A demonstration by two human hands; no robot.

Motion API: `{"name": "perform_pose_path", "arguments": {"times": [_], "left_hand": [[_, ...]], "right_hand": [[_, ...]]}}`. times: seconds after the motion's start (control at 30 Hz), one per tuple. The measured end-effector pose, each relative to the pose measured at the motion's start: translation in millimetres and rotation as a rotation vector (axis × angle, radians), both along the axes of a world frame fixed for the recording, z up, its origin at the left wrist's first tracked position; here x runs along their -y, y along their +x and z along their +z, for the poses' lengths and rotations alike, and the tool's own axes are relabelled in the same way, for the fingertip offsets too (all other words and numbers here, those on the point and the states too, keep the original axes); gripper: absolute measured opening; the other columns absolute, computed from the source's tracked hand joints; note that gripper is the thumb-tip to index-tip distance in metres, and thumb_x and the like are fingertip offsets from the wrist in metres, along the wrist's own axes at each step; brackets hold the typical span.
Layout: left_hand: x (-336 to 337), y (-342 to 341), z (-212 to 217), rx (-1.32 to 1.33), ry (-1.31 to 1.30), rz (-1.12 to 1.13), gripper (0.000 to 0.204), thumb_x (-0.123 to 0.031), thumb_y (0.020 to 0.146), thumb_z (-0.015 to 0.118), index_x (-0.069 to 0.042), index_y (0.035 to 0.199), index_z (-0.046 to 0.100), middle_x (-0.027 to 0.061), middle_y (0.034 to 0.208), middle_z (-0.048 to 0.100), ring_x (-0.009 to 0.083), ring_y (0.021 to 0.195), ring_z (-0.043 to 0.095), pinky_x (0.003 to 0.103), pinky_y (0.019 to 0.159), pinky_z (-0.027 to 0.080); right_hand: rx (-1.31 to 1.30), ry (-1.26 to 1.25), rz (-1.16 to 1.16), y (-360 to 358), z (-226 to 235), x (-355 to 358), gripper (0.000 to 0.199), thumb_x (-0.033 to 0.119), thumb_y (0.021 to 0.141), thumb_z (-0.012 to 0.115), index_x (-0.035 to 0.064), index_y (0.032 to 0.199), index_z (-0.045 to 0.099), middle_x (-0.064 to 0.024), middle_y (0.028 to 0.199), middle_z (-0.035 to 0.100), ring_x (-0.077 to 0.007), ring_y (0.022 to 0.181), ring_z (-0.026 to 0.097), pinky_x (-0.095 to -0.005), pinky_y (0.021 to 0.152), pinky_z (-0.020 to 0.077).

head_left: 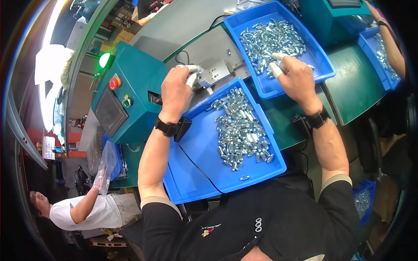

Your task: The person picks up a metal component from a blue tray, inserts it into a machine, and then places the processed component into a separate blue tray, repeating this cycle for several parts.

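Observation:
My left hand [175,90], with white covers on its fingertips, is closed in a pinch at the left end of a metal fixture [214,73] on the machine bed. What its fingertips hold is too small to make out. My right hand [298,80], also with white fingertip covers, reaches into the far blue tray [320,71]. Its thumb and forefinger close together over a heap of short, shiny metal pieces [272,41], and whatever lies between them is hidden. The near blue tray [191,167] holds another heap of such pieces [241,126].
At the left stands a green machine [146,71] with a red button [114,83], a dark screen [109,111] and a lit green lamp [104,60]. A co-worker [91,209] at lower left handles a clear plastic bag [106,167]. Another person's arm [392,48] reaches over a tray at right.

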State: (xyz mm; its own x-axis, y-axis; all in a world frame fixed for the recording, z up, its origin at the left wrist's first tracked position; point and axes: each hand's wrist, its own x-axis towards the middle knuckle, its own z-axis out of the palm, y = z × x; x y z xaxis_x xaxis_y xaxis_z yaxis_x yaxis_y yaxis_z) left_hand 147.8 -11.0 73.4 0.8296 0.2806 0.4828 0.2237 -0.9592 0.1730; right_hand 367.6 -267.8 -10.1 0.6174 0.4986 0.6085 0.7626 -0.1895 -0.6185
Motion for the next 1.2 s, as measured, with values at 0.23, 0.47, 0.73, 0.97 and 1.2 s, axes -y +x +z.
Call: {"name": "perform_pose_path", "arguments": {"times": [0.23,0.47,0.73,0.97,1.2], "left_hand": [[-19,4,-12,-0.062,0.108,0.005,0.02,-0.001,0.087,0.072,-0.008,0.105,0.076,0.0109,0.09,0.066,0.0345,0.092,0.064,0.048,0.078,0.052],[-22,2,-14,-0.074,0.221,-0.007,0.014,-0.002,0.089,0.075,-0.006,0.102,0.077,0.0112,0.091,0.067,0.034,0.091,0.065,0.044,0.08,0.052],[-18,4,-12,-0.053,0.201,-0.037,0.027,0.005,0.082,0.068,-0.008,0.104,0.077,0.01,0.09,0.067,0.0334,0.094,0.064,0.045,0.087,0.051],[-18,-5,-16,-0.039,0.352,-0.11,0.025,0.003,0.082,0.068,-0.007,0.103,0.076,0.0093,0.091,0.067,0.0318,0.096,0.065,0.044,0.093,0.052],[-28,-1,-20,0.031,0.366,-0.144,0.025,0.002,0.082,0.068,-0.008,0.103,0.076,0.0084,0.09,0.068,0.0303,0.095,0.065,0.043,0.094,0.053]], "right_hand": [[0.029,-0.01,0.018,2,-2,1,0.025,0.021,0.096,0.079,0.0088,0.119,0.08,-0.0098,0.073,0.067,-0.0251,0.063,0.064,-0.0391,0.061,0.0507],[0.036,0.002,0.026,3,-3,0,0.025,0.021,0.096,0.079,0.0087,0.118,0.08,-0.0105,0.075,0.068,-0.0255,0.063,0.064,-0.0391,0.061,0.0509],[0.029,-0.01,0.008,3,-3,2,0.024,0.021,0.096,0.079,0.0087,0.117,0.081,-0.0108,0.076,0.069,-0.0255,0.063,0.065,-0.0383,0.061,0.0509],[-0.022,-0.074,0.079,5,-1,-1,0.024,0.019,0.097,0.078,0.0071,0.118,0.08,-0.0109,0.077,0.07,-0.0202,0.063,0.064,-0.0359,0.06,0.049],[-0.271,-0.119,0.224,-6,15,-5,0.024,0.015,0.101,0.075,0.0029,0.122,0.078,-0.0065,0.078,0.072,-0.0096,0.07,0.064,-0.0302,0.064,0.0499]]}}
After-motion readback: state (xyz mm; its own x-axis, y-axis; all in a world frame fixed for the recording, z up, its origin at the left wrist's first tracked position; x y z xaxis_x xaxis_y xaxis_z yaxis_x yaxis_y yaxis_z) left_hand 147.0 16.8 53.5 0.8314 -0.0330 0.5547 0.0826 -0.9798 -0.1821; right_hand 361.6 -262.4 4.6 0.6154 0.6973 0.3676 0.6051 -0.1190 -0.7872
